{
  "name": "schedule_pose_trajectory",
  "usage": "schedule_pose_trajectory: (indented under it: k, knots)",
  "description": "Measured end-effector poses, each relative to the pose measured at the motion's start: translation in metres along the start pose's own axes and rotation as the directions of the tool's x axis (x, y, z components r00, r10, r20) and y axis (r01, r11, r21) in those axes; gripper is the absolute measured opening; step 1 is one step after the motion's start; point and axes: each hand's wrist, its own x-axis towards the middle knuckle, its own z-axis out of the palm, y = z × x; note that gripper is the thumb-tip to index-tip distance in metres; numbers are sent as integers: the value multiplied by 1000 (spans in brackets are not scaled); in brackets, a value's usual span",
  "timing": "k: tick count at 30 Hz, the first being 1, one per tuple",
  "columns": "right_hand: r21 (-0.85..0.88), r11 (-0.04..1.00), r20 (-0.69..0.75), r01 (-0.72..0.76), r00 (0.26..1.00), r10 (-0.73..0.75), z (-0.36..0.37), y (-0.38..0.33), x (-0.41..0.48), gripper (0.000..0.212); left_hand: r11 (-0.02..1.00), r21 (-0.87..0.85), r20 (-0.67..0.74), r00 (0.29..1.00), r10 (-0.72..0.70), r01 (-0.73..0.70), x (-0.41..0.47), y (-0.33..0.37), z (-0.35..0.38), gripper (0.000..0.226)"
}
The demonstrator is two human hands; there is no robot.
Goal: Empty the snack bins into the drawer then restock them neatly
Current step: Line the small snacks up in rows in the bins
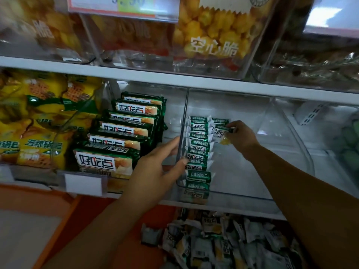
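Two hands work at one clear bin [252, 193] on the shelf. The left hand [155, 167] is spread, fingers along the outside of the bin's left wall, thumb inside against a row [198, 152] of small green packets standing on edge. The right hand [240, 136] pinches a packet [220, 133] at the row's far end. Below, the drawer [134, 257] holds a loose heap [223, 247] of like packets.

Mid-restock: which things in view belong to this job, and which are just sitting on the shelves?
Job: clear bin, row of small green packets in it, single packet the right hand holds, left hand touching the row, loose packets in the drawer below.
Not the job: large green packs beside it, yellow bags, upper bins, blank price tag.
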Motion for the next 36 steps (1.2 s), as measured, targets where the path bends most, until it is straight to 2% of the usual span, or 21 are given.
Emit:
schedule_pose_trajectory:
  k: [5, 9, 12, 15, 17, 19, 20, 21, 23, 24, 26, 28, 30, 31, 33, 36]
  knots:
    - [-95, 993, -30, 65, 997, -68, 6, 5, 5, 49, 999, -32, -11, 1000, 21, -22, 1, -5, 1, 61]
    - [-191, 976, -52, 105, 992, -117, 15, 2, 6, 44, 999, -40, -4, 1000, 25, -25, 2, -5, 2, 62]
    - [-220, 972, -35, 84, 995, -94, 17, 0, 2, 46, 999, -20, 6, 1000, 29, -29, 2, -4, 1, 64]
    - [-190, 981, -7, 47, 999, -50, 3, -7, -11, 61, 1000, -20, 28, 1000, 10, -10, -3, 0, -1, 65]
    - [-113, 983, -49, 145, 987, -151, -15, -16, -34, 57, 1000, 19, -30, 999, 18, -18, -11, 4, -2, 63]
    - [-8, 951, -98, 309, 946, -308, -36, -26, -79, 43, 986, 124, -175, 976, 131, -110, -27, 9, -1, 48]
    - [67, 928, -78, 366, 929, -361, -46, -27, -109, 37, 975, 158, -209, 959, 190, -159, -37, 13, 1, 42]
    - [147, 907, -23, 395, 918, -396, -57, -25, -142, 32, 966, 167, -191, 955, 228, -197, -49, 17, 5, 38]
    - [257, 906, 187, 337, 902, -389, -70, -7, -199, 23, 963, 156, 15, 975, 221, -220, -71, 21, 20, 36]
    - [222, 936, 315, 273, 888, -334, -70, 11, -217, 20, 962, 177, 175, 969, 176, -207, -81, 17, 31, 38]
    - [-2, 979, 525, 204, 833, -173, -58, 53, -233, 18, 950, 250, 445, 893, 62, -190, -93, -3, 58, 41]
    - [-169, 979, 584, 112, 812, 8, -39, 104, -230, 20, 943, 304, 602, 794, -82, -133, -97, -31, 85, 45]
    - [-215, 976, 550, -31, 822, 147, -16, 150, -218, 29, 940, 342, 649, 727, -226, -13, -95, -61, 111, 47]
    - [-225, 972, 537, -72, 823, 185, -5, 168, -213, 33, 936, 347, 633, 720, -285, 66, -95, -77, 123, 48]
    - [-265, 963, 521, -52, 832, 188, 15, 197, -200, 40, 923, 341, 579, 732, -358, 181, -97, -104, 146, 46]
    - [-276, 961, 464, -27, 871, 158, 45, 214, -180, 46, 909, 355, 550, 737, -392, 218, -107, -129, 172, 43]
